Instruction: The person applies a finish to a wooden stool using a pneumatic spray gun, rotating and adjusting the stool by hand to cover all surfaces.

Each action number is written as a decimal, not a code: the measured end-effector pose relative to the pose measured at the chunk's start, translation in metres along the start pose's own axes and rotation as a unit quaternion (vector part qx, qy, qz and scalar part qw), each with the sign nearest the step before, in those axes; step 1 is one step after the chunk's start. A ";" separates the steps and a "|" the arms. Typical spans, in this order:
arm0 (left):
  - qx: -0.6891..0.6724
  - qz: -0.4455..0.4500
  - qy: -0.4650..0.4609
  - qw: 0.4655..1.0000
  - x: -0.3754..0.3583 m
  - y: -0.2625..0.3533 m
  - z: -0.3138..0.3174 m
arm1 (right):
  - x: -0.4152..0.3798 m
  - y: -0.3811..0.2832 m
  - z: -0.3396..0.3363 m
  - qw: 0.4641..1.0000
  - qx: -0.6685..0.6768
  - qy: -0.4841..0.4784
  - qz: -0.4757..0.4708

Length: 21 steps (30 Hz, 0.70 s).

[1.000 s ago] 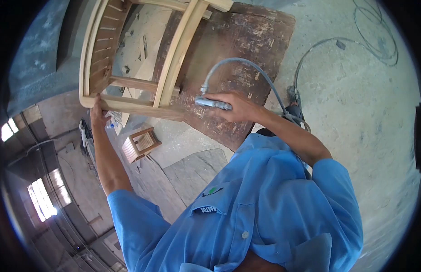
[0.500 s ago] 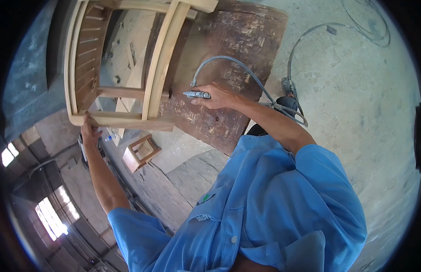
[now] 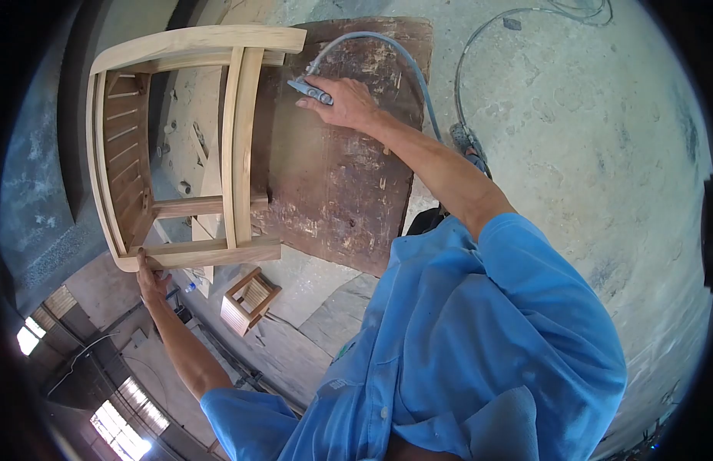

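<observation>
A pale wooden chair frame (image 3: 237, 138) with slatted seat stands on a worn brown board (image 3: 333, 169). My left hand (image 3: 147, 278) grips the frame's lower corner rail. My right hand (image 3: 343, 100) holds a grey air tool (image 3: 310, 91) just right of the frame's upper rail, its nozzle pointing at the wood. A grey hose (image 3: 395, 50) loops from the tool over the board toward my body.
A small slatted wooden stool (image 3: 249, 300) stands on the concrete floor below the board. More hose (image 3: 518, 15) coils on the floor at the top right. My blue shirt (image 3: 479, 346) fills the lower right. Workshop windows (image 3: 122, 430) show at the bottom left.
The view has swung, so the chair frame now sits lower and fuller in view. My right hand with the air tool has moved up along the frame toward its top rail. My left hand keeps its grip.
</observation>
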State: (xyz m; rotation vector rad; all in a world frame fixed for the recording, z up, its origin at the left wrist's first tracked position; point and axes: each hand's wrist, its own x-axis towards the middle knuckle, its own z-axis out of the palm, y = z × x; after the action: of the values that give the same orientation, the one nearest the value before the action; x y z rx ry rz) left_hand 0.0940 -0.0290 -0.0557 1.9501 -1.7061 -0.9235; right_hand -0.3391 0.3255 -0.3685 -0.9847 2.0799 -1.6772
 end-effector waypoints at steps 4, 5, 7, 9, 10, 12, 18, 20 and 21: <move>0.000 0.001 0.010 1.000 0.013 -0.009 -0.006 | -0.007 0.007 0.001 0.999 -0.027 0.001 0.020; -0.003 0.000 0.010 1.000 0.020 -0.012 -0.006 | -0.007 0.005 0.006 0.999 -0.033 -0.001 0.022; -0.003 0.022 -0.032 0.999 0.012 -0.016 -0.014 | -0.006 0.003 0.019 1.000 -0.024 0.005 0.014; 0.001 0.084 -0.034 0.996 0.007 -0.028 -0.017 | -0.008 -0.013 0.020 0.999 -0.026 0.024 -0.014; 0.012 0.100 -0.015 0.995 0.000 -0.028 -0.016 | -0.005 -0.018 0.023 1.000 0.010 0.012 -0.020; 0.080 0.140 0.011 0.987 0.003 -0.040 -0.020 | -0.011 -0.018 0.030 0.998 -0.003 0.031 -0.049; -0.009 0.087 0.091 0.992 -0.033 -0.024 -0.004 | -0.064 -0.040 0.013 0.991 0.079 -0.092 -0.055; -0.015 0.107 0.097 0.989 -0.040 -0.029 -0.002 | -0.078 -0.064 -0.007 0.981 0.100 -0.167 0.019; -0.027 0.129 0.110 0.985 -0.044 -0.033 0.000 | -0.086 -0.075 -0.014 0.972 0.110 -0.201 0.059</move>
State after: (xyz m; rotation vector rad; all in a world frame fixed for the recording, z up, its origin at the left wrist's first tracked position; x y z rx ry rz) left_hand 0.1152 0.0196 -0.0681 1.6759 -1.7325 -0.6302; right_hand -0.2612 0.3870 -0.3096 -1.0077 1.6217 -1.4645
